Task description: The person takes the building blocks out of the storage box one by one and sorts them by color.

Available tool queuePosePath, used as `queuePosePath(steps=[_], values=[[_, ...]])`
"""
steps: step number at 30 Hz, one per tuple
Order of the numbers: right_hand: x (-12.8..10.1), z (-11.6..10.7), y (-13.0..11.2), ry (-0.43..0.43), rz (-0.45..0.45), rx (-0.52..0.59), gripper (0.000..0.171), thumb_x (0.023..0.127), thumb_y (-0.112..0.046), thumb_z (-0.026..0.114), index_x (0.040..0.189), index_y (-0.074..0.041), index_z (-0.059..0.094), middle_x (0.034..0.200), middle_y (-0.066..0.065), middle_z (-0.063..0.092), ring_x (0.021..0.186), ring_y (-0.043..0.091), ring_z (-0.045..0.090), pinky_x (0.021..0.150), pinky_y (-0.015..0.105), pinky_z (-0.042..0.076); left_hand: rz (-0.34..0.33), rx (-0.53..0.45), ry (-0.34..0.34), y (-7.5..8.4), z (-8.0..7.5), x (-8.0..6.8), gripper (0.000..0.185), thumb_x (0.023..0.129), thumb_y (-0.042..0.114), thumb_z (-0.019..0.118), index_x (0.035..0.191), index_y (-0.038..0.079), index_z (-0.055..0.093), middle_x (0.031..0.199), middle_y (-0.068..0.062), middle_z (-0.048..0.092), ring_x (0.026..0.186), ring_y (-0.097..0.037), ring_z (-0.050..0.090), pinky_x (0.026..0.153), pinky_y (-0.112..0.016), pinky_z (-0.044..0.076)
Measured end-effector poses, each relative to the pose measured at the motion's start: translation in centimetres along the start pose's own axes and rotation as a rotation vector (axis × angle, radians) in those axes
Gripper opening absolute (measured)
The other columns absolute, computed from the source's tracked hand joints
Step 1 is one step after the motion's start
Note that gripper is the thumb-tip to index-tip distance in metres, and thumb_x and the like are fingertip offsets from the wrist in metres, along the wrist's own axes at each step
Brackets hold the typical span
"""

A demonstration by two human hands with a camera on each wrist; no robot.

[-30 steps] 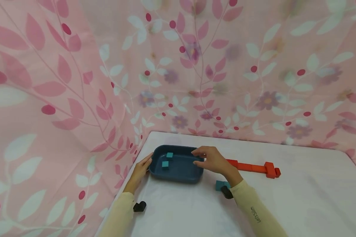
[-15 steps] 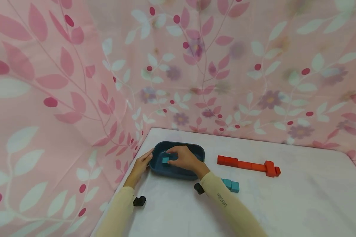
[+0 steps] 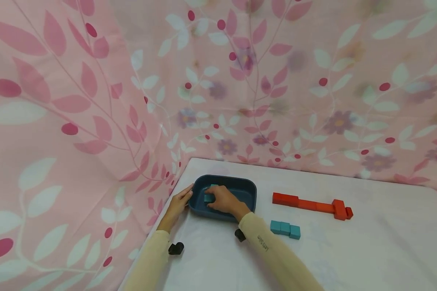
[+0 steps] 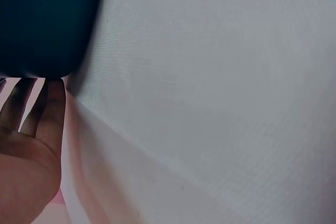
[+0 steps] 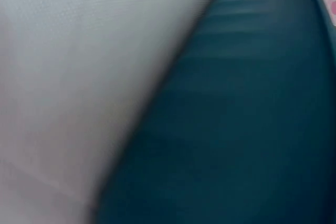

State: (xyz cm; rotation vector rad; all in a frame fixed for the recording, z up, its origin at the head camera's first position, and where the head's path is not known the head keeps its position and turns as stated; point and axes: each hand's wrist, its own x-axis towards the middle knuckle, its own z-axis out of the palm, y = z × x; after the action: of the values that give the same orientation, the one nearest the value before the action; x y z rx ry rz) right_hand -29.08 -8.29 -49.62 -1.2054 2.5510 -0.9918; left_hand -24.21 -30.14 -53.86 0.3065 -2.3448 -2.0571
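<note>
The right hand [image 3: 223, 200] is down inside the dark blue tray [image 3: 249, 189], its fingers bent over a teal cube [image 3: 208, 197] that sits on the tray floor toward the left end. The fingertips lie on and around the cube, but from the head view I cannot tell whether they pinch it or only rest against it. A second teal cube [image 3: 213, 186] peeks out just beyond the hand, at the far left of the tray, mostly covered by the knuckles. The right wrist view is a blur of the tray's ribbed dark wall [image 5: 252, 129] against the white cloth and shows no fingers.

The left hand [image 3: 178, 205] lies against the tray's left rim with straight fingers, palm toward the wall. The left wrist view shows those fingers [image 4: 50, 111] flat against the tray's dark corner [image 4: 42, 24], pressing rather than curling round it.

The tray stands on a table covered in white cloth [image 3: 349, 250], near its far left corner. Right of the right forearm, on the cloth, lies a short row of teal cubes [image 3: 285, 229], well apart from the tray. Farther right and a little farther back lies a long red block piece [image 3: 311, 205] with a crosspiece at its right end. Pink curtains with leaves [image 3: 94, 101] hang behind and to the left.
</note>
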Motion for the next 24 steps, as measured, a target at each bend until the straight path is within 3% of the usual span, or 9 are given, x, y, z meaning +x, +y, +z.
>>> queuePosePath(steps=[9, 15, 24], values=[[1.1, 1.7, 0.7, 0.001, 0.093, -0.052, 0.047, 0.084, -0.014, 0.078, 0.127, -0.003, 0.064, 0.121, 0.007, 0.066, 0.108, 0.017, 0.06, 0.09, 0.033, 0.051, -0.01, -0.004, -0.007, -0.1, -0.3, 0.1, 0.043, 0.098, 0.037, 0.058, 0.14, 0.03, 0.055, 0.145, -0.002, 0.049, 0.118, -0.02, 0.055, 0.083, -0.03, 0.05], [1.3, 2.4, 1.5, 0.034, 0.124, -0.03, 0.04, 0.085, -0.011, 0.077, 0.123, -0.005, 0.068, 0.117, 0.007, 0.067, 0.106, 0.018, 0.06, 0.09, 0.035, 0.052, -0.016, -0.003, -0.014, 0.2, -0.3, 0.1, 0.043, 0.097, 0.036, 0.06, 0.139, 0.03, 0.056, 0.143, -0.003, 0.051, 0.115, -0.019, 0.057, 0.079, -0.028, 0.05], [0.9, 1.9, 1.4, 0.064, 0.104, -0.018, 0.036, 0.085, -0.014, 0.076, 0.12, -0.007, 0.07, 0.116, 0.006, 0.068, 0.102, 0.016, 0.059, 0.091, 0.036, 0.051, -0.023, -0.018, -0.02, -0.3, -0.5, 0.2, 0.045, 0.096, 0.038, 0.06, 0.14, 0.03, 0.055, 0.146, -0.002, 0.048, 0.124, -0.022, 0.052, 0.095, -0.039, 0.048]])
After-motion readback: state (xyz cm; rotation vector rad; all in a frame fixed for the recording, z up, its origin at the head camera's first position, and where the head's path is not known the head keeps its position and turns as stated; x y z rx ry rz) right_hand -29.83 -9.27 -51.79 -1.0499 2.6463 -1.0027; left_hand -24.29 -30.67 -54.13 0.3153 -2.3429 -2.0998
